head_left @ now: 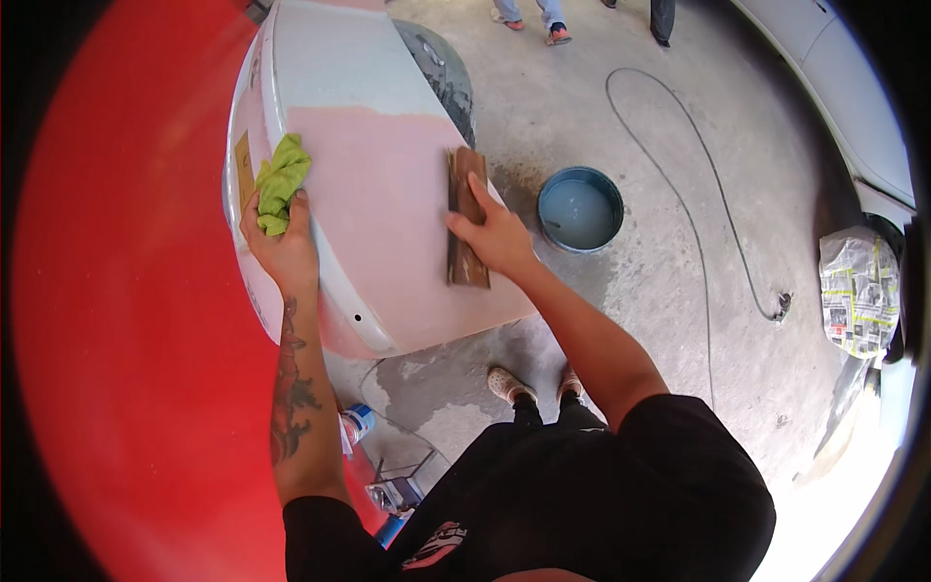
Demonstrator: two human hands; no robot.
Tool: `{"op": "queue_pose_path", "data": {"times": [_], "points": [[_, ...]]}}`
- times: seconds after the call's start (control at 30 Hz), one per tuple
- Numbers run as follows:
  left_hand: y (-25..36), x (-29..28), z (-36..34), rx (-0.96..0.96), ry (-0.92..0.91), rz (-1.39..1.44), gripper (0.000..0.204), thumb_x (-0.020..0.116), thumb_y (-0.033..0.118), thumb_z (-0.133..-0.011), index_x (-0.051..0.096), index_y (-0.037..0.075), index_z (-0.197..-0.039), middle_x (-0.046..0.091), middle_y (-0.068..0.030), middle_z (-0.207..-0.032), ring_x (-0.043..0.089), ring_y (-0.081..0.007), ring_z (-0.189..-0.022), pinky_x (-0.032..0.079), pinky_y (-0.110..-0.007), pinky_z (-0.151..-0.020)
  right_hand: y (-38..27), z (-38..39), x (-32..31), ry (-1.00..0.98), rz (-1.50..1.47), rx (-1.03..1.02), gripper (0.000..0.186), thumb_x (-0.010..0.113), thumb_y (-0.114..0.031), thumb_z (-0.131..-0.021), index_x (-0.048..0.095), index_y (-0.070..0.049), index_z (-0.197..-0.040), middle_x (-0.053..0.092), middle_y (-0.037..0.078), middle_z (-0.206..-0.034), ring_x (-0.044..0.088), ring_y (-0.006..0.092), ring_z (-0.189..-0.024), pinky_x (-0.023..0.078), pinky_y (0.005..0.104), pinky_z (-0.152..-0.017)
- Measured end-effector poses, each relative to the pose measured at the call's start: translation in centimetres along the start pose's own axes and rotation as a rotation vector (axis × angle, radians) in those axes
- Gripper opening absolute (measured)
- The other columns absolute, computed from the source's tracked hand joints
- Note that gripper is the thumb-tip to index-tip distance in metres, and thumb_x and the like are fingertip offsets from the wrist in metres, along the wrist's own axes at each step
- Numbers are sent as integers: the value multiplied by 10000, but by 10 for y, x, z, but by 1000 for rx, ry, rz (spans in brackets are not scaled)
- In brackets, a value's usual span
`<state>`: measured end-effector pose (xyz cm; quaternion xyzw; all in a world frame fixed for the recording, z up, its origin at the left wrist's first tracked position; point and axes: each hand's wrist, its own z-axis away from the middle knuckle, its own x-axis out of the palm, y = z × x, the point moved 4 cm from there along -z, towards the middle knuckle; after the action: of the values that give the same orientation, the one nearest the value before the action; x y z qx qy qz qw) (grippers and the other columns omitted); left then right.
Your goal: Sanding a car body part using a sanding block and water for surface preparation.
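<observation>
A white car body panel (354, 58) is below me, with a broad pink patch (378, 204) over its near part. My right hand (498, 233) is closed around a long brown sanding block (470, 270), which lies against the pink surface near the panel's right edge. Over at the panel's left edge, my left hand (283, 250) grips a crumpled lime-green cloth (282, 179). The block's underside is hidden against the panel.
A round dark bucket (580, 210) of cloudy water stands on the concrete right of the panel. A thin cable (700, 242) loops across the floor. Red bodywork (126, 291) fills the left side. Two people's legs (551, 15) show at the top. A blue-white can (359, 419) sits lower left.
</observation>
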<state>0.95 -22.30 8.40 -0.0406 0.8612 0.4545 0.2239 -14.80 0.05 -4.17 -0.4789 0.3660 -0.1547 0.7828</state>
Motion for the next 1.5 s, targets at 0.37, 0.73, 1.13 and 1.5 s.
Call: {"op": "queue_pose_path", "data": {"times": [0.37, 0.73, 1.13, 1.5], "points": [[-11, -9, -9, -7, 37, -54, 545, 767, 249, -853, 571, -30, -1278, 534, -174, -1266, 548, -289, -1158, 432, -384, -1014, 127, 87, 8, 56, -87, 78, 869, 651, -582, -846, 277, -313, -1582, 620, 196, -1344, 622, 392, -1190, 486, 428, -1002], [-7, -2, -11, -6, 19, -24, 505, 753, 229, -881, 581, -54, -1262, 644, -134, -1170, 611, -227, -1040, 479, -346, -945, 19, -26, 3, 80, 5, 37, 866, 585, -666, -802, 335, -324, -1558, 669, 172, -1252, 633, 394, -1142, 481, 439, -979], [-1, 2, -8, -8, 14, -29, 447, 731, 197, -894, 591, -52, -1238, 661, -108, -1131, 616, -204, -1006, 482, -330, -928, 68, 15, -11, 113, -44, 169, 874, 612, -667, -776, 367, -332, -1546, 656, 215, -1266, 613, 408, -1188, 480, 443, -995], [5, -7, -6, -23, 15, -7, 439, 710, 210, -898, 594, -46, -1236, 659, -111, -1127, 614, -206, -1013, 475, -336, -936, 166, 121, 2, 170, -81, 175, 844, 664, -609, -807, 354, -351, -1548, 685, 166, -1237, 658, 401, -1104, 511, 441, -944]]}}
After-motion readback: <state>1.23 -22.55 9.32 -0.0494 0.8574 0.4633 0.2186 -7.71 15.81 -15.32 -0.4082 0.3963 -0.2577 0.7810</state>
